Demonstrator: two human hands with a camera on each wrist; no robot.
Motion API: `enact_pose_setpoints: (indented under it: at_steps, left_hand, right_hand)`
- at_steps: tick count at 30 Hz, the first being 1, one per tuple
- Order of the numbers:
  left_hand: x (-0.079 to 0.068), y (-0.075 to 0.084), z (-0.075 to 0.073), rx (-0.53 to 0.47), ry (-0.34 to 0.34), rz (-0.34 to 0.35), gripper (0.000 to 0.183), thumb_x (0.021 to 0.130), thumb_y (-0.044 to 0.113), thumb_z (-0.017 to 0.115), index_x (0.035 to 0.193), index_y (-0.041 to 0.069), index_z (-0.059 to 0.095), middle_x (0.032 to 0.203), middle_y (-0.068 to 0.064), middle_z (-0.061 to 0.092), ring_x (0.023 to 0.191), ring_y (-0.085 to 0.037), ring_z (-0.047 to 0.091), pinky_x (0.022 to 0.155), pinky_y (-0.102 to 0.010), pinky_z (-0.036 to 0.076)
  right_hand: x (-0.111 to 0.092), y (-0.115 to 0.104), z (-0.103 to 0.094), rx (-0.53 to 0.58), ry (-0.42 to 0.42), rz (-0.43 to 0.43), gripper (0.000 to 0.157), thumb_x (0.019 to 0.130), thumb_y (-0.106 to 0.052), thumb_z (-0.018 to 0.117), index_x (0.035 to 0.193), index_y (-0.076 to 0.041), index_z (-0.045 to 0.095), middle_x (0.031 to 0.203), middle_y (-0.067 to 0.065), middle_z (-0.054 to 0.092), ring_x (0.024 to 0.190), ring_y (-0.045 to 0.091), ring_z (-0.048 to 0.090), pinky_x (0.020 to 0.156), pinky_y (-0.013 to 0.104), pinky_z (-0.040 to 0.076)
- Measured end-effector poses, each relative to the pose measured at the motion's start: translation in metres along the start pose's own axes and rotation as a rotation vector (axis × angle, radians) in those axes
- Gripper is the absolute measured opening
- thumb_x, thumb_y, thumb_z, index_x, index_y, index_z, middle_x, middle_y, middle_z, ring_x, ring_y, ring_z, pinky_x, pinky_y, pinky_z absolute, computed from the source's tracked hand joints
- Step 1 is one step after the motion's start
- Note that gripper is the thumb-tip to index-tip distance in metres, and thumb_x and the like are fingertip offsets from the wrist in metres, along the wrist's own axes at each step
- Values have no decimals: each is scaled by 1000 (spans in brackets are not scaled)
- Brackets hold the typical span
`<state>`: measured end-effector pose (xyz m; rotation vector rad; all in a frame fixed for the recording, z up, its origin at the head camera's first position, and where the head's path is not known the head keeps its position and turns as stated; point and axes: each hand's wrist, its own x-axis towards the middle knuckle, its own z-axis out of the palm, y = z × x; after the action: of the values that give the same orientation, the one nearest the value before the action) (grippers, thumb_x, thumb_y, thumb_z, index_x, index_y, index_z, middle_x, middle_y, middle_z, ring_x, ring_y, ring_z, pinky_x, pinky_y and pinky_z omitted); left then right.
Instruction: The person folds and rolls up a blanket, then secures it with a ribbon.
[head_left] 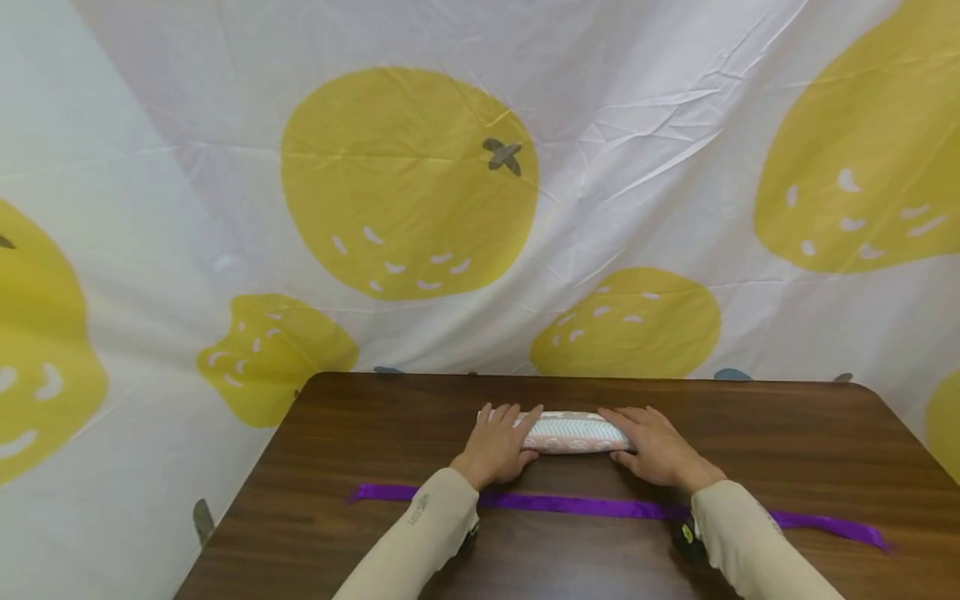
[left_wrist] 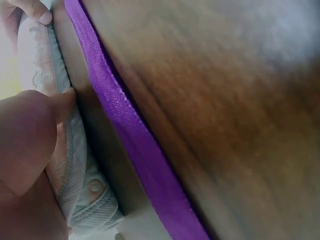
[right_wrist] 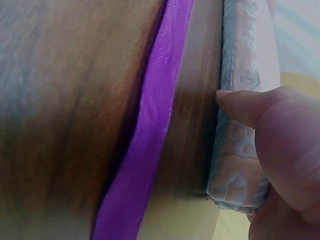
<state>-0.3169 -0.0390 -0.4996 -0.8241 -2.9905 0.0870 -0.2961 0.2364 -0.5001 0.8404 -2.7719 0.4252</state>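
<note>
A rolled-up quilted cloth [head_left: 573, 432], pink and white with a pale blue zigzag band, lies crosswise on the table. My left hand [head_left: 492, 446] holds its left end, fingers laid over the top and thumb against the near side. At the opposite end, my right hand [head_left: 660, 446] grips it the same way. The right wrist view shows that thumb against the grey-blue edging of the roll [right_wrist: 246, 70]. Layered, folded edges show at the roll's end [left_wrist: 95, 207] in the left wrist view.
A purple ribbon [head_left: 566, 504] stretches across the brown wooden table [head_left: 360, 442] on the near side of the roll, passing beneath both forearms in the head view. Behind the table hangs a white curtain [head_left: 630, 200] printed with yellow fruit.
</note>
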Motion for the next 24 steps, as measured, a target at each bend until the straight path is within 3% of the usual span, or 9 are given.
enact_pose_setpoints:
  at_steps: [13,24]
  left_hand:
    - [1,0,0,94,66,17,62,98,44,58,153,27,35,137,-3,58,127,-23,53,112,-46,36]
    - [2,-2,2,168,149,54,61,94,40,66,148,26,41,125,-1,65,115,-22,61,102,-43,44]
  right_hand:
    - [1,1,6,-57,64,5,59,80,-6,77,136,-1,56,120,20,66,115,41,59,99,60,41]
    - [1,4,5,-129,50,-27,62,77,-5,78,135,-3,58,121,17,68,111,38,61,95,57,44]
